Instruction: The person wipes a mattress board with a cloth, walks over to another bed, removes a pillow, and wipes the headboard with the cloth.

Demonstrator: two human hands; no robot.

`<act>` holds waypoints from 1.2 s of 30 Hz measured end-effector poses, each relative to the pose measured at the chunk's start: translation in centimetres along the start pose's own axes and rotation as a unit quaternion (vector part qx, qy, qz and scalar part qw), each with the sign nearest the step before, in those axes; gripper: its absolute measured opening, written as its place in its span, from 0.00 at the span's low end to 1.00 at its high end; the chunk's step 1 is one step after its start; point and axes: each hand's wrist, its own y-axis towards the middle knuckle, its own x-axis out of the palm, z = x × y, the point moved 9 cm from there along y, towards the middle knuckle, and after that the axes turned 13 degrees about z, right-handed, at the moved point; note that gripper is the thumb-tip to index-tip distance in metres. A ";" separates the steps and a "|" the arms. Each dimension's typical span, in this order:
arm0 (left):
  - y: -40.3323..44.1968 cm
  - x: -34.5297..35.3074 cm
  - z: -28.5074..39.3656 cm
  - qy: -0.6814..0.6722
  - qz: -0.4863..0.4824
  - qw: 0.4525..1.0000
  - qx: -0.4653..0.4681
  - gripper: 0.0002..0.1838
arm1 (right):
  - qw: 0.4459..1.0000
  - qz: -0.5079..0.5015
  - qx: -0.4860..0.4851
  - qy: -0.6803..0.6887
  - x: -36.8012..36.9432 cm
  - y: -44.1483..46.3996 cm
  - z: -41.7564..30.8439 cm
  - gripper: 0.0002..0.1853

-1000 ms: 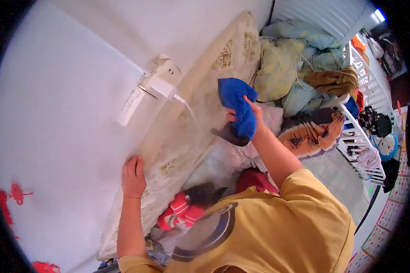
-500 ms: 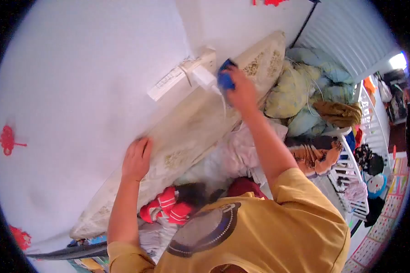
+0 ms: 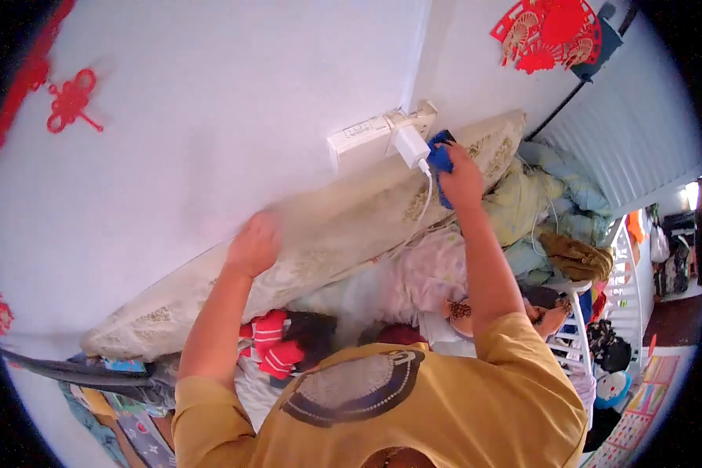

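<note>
My right hand (image 3: 462, 181) is closed round a blue cloth (image 3: 440, 159), held at the top edge of a cream padded headboard (image 3: 343, 226) with a gold pattern. Just left of the cloth, a white charger (image 3: 412, 147) is plugged into the wall outlet strip (image 3: 363, 142), its white cable (image 3: 427, 204) hanging over the headboard. My left hand (image 3: 255, 243) rests at the headboard's upper edge against the wall, blurred, its fingers not clearly seen.
Below the headboard lie red striped clothing (image 3: 271, 343), a pink bedcover (image 3: 429, 265) and a yellow-green quilt (image 3: 526, 204). A brown cloth (image 3: 576, 256) hangs near a white railing (image 3: 624, 273) at right. Red decorations (image 3: 74, 100) are on the wall.
The view has shifted, bringing more of the red wall decorations in. My right hand has carried the blue cloth up to the headboard's top edge, beside the charger. My left hand stays near the edge.
</note>
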 end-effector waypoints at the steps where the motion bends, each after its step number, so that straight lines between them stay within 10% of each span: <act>1: 0.2 -0.3 0.1 -0.006 0.017 1.000 0.007 0.26 | 0.996 -0.064 0.045 -0.034 1.0 -0.4 -1.1 0.31; 3: 0.2 -0.6 0.5 -0.013 0.036 0.999 0.013 0.26 | 0.967 -0.187 0.138 -0.104 3.6 -2.9 -4.2 0.33; 9: 0.9 -0.7 -0.1 -0.075 0.012 0.996 -0.041 0.25 | 0.975 -0.097 -0.169 0.107 2.6 -5.6 -11.3 0.32; 11: 3.3 -4.0 1.7 -0.125 -0.027 0.986 -0.108 0.26 | 0.970 -0.226 -0.015 -0.083 2.7 -4.0 -6.4 0.29; 16: -0.1 -6.1 2.1 -0.141 -0.003 0.966 -0.218 0.29 | 0.968 0.102 0.196 0.122 -6.3 -2.4 1.4 0.24; 21: -3.3 -5.9 3.5 -0.045 0.104 0.971 -0.212 0.29 | 0.949 0.117 0.049 0.287 -11.3 -2.9 -8.9 0.33; 36: 5.4 -5.8 2.2 -0.105 0.134 0.967 -0.191 0.11 | 0.990 -0.036 -0.134 -0.009 -4.5 -1.1 -25.9 0.30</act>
